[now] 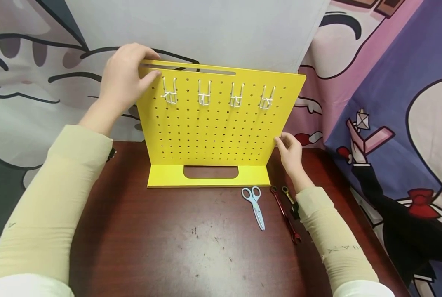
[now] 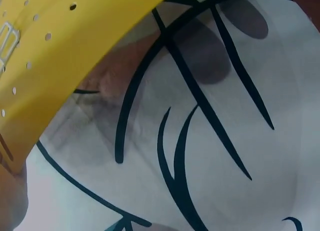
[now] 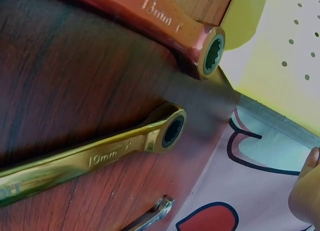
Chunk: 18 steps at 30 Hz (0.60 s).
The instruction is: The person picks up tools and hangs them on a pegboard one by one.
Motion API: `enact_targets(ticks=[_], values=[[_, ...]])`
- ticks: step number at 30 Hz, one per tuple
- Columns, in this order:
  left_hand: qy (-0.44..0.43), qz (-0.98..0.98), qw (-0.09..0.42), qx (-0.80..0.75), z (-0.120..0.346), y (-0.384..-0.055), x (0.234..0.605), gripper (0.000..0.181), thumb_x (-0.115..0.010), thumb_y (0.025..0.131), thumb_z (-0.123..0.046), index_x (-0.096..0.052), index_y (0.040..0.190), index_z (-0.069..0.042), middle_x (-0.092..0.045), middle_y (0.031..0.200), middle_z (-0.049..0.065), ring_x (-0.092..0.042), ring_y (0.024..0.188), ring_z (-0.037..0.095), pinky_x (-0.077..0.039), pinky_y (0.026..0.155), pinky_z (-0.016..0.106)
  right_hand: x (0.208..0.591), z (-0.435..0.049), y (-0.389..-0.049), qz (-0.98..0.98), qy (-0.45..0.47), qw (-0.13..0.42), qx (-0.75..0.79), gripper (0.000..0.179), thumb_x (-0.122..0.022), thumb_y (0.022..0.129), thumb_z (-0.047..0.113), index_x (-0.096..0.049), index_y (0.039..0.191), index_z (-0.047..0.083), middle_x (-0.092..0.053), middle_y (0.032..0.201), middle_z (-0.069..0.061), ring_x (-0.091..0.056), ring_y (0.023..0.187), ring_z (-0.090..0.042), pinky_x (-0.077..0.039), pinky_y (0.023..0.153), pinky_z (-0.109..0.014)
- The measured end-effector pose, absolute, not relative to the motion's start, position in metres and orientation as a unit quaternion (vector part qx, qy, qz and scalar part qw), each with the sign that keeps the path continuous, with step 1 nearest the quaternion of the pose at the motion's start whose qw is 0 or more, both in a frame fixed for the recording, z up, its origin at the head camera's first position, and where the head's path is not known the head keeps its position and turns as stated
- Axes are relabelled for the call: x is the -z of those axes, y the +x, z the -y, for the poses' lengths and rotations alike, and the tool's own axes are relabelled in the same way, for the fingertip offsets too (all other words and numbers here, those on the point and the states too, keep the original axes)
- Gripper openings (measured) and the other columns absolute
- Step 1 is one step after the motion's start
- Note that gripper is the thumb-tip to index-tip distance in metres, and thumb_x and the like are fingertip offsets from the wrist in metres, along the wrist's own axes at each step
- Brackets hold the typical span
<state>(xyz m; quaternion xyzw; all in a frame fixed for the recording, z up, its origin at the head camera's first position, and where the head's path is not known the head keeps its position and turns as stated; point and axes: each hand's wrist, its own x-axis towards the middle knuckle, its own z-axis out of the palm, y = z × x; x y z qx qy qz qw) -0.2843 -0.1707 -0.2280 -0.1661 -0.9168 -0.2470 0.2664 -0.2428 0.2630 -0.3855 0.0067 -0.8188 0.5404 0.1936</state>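
Observation:
A yellow pegboard (image 1: 213, 123) stands upright on its flanged base (image 1: 169, 177) on the table. Several white wire hooks (image 1: 204, 98) hang in a row near its top. At the upper left corner my left hand (image 1: 126, 76) grips the board, thumb on the front face and fingers behind, where they are hidden. My right hand (image 1: 290, 150) pinches the lower right edge between thumb and fingers. In the left wrist view the board (image 2: 75, 51) slants across the upper left, with part of the left hand (image 2: 14, 198) below it.
Light blue scissors (image 1: 257, 208) lie before the base. Right of them are a red combination wrench (image 1: 285, 214), marked 13mm, and a gold wrench (image 3: 100, 153). A silver wrench (image 3: 152, 213) lies beyond in the right wrist view. Printed cloth (image 1: 384, 103) hangs behind and right.

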Motion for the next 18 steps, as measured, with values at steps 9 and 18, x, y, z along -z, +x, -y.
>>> enact_targets(ticks=[9, 18], values=[[-0.174, 0.878, 0.317, 0.312, 0.163, -0.288, 0.242, 0.029, -0.071, 0.100, -0.014, -0.070, 0.127, -0.003, -0.072, 0.131, 0.016, -0.059, 0.131, 0.035, -0.038, 0.121, 0.044, 0.386, -0.260, -0.242, 0.817, -0.005, 0.197, -0.542, 0.024, -0.061, 0.105, 0.002, -0.065, 0.118, -0.018, -0.066, 0.108, -0.029, -0.063, 0.086, -0.004, -0.049, 0.082, -0.007], [-0.218, 0.823, 0.392, 0.348, 0.159, -0.298, 0.258, 0.025, -0.071, 0.097, -0.005, -0.070, 0.120, 0.006, -0.072, 0.117, 0.023, -0.059, 0.113, 0.040, -0.034, 0.104, 0.038, 0.383, -0.262, -0.240, 0.815, -0.007, 0.188, -0.548, 0.024, -0.063, 0.104, 0.003, -0.064, 0.115, -0.018, -0.066, 0.099, -0.017, -0.061, 0.083, -0.002, -0.049, 0.080, -0.009]])
